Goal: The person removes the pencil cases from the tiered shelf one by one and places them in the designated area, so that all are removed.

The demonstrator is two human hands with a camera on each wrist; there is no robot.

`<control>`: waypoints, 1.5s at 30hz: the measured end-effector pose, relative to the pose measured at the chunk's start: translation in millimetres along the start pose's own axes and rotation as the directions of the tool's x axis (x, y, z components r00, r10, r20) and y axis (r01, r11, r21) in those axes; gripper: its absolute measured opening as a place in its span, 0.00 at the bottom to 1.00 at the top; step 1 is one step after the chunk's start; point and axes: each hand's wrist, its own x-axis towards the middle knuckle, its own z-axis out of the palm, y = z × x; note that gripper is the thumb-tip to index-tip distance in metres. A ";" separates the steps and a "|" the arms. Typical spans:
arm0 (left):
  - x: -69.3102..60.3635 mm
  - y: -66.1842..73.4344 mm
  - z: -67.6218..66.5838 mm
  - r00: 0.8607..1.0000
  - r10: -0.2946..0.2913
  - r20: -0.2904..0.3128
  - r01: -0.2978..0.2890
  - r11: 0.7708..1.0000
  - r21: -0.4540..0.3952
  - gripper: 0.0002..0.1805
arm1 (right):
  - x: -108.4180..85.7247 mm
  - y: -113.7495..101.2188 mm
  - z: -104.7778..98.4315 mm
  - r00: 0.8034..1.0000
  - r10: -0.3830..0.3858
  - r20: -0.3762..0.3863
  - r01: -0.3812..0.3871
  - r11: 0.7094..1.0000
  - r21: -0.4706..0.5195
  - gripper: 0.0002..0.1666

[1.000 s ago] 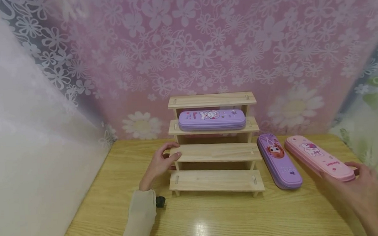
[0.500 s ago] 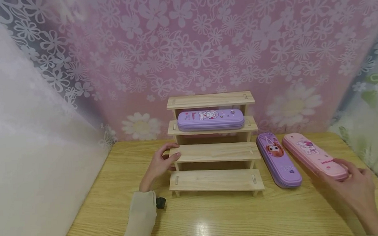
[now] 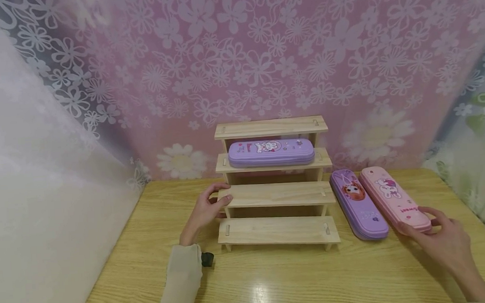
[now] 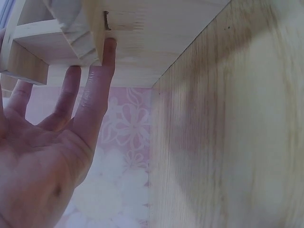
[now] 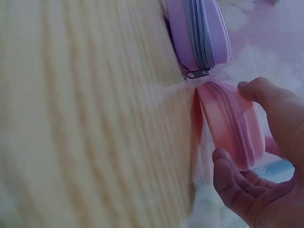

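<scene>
A four-tier wooden display shelf [image 3: 275,194] stands mid-table in the head view. My left hand [image 3: 204,210] grips the left end of its third tier, thumb on top; the left wrist view shows fingers [image 4: 97,90] bent up against the wood. At the right, my right hand [image 3: 446,241] holds the near end of a pink pencil case [image 3: 393,196] between thumb and fingers. In the right wrist view, a narrow gap shows between this end and the table. Close beside it lies a purple pencil case [image 3: 358,205] with a doll print. Another purple pencil case [image 3: 271,153] lies on the second tier.
The table [image 3: 298,281] has a wood-grain top. A flowered pink backdrop [image 3: 258,68] rises behind it, with a pale sheet [image 3: 34,190] along the left. A small black object [image 3: 207,259] shows beside the left sleeve [image 3: 179,278].
My right hand has moved left with the pink pencil case, bringing it closer alongside the purple one and lowering its near end. My left hand stays at the shelf.
</scene>
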 end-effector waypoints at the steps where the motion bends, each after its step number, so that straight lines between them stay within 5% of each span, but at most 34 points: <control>1: 0.2 0.0 -0.1 1.000 -0.006 0.003 0.006 1.000 -0.004 0.20 | 0.9 0.6 -0.3 1.000 0.002 0.006 -0.002 1.000 -0.011 0.50; 12: 1.4 -1.9 0.4 1.000 -0.012 0.004 0.012 1.000 -0.009 0.20 | 3.2 0.2 -2.3 0.999 0.000 0.052 0.003 0.999 -0.050 0.51; 22: 1.5 -1.8 1.3 1.000 -0.018 -0.006 0.018 1.000 -0.010 0.20 | 2.8 -6.1 -8.7 0.997 -0.058 -0.054 0.057 0.998 -0.012 0.43; 33: 3.0 -5.3 -0.2 1.000 -0.012 -0.015 0.012 1.000 0.003 0.20 | 11.6 -41.0 -10.2 0.977 -0.113 -0.183 0.146 0.973 0.176 0.36; 38: 2.9 -4.8 -0.5 1.000 -0.008 -0.007 0.008 1.000 0.000 0.20 | 17.6 -58.7 -6.3 0.955 -0.158 -0.252 0.209 0.959 0.193 0.32; 45: 3.3 -3.6 -0.7 1.000 -0.013 -0.009 0.013 1.000 -0.008 0.20 | 24.7 -80.2 -3.8 0.941 -0.226 -0.251 0.280 0.938 0.206 0.33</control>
